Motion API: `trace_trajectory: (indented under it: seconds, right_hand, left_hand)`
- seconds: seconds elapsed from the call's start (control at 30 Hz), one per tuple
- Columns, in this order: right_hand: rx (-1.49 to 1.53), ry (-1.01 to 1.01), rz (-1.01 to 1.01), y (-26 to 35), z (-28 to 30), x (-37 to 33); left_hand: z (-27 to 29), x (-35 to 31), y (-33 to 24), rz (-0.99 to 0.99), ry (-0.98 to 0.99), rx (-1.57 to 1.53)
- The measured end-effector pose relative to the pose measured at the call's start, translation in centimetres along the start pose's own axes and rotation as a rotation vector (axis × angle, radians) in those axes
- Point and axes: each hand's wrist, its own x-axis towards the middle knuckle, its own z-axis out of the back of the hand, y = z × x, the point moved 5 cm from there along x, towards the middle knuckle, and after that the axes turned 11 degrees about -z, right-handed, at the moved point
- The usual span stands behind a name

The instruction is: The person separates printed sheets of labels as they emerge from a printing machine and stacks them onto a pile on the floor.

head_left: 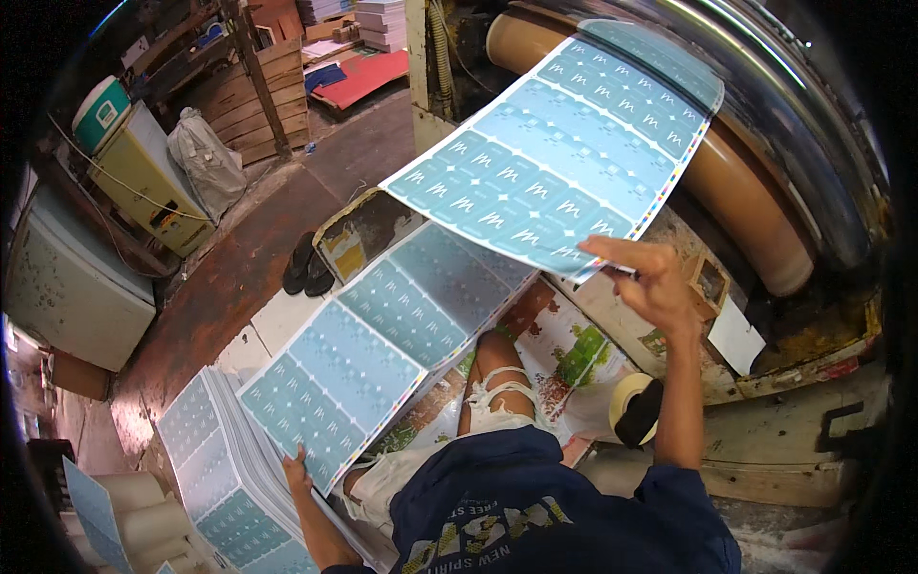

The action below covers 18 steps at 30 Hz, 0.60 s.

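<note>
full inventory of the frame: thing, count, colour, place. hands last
upper printed sheet: 1, teal/light blue, right hand to roller
lower printed sheet: at least 1, teal/light blue, under left hand
sheet stack: 1, teal/pale blue, lower left
roller: 1, brown, upper right
cooler: 1, teal/white, on cabinet
cabinet: 1, yellowish, upper left
sack: 1, whitish, beside cabinet
sandals: 2, black, floor
red board: 1, red, top
wooden box: 1, brown, right
shirt: 1, navy, bottom
left hand: 1, bare, lower sheet's near edge
right hand: 1, bare, upper sheet's near-right corner
Dark clutter at the rim: unclear
</note>
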Motion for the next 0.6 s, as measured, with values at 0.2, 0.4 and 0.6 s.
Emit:
trace_trajectory:
  seconds: [0.2, 0.4, 0.6]
  right_hand:
    - [-0.079, 0.011, -0.013, 1.6, 0.4, -0.8]
    - [0.005, 0.085, -0.029, 1.2, -1.2, -1.3]
    - [-0.213, 0.227, -0.109, 1.0, -4.0, -4.8]
  left_hand:
    - [-11.8, 2.0, -4.7, -0.134, 0.143, -0.252]
    - [-12.4, 6.8, -5.0, -0.228, 0.155, 0.198]
    - [-26.3, -4.8, -17.5, -0.441, 0.299, 0.641]
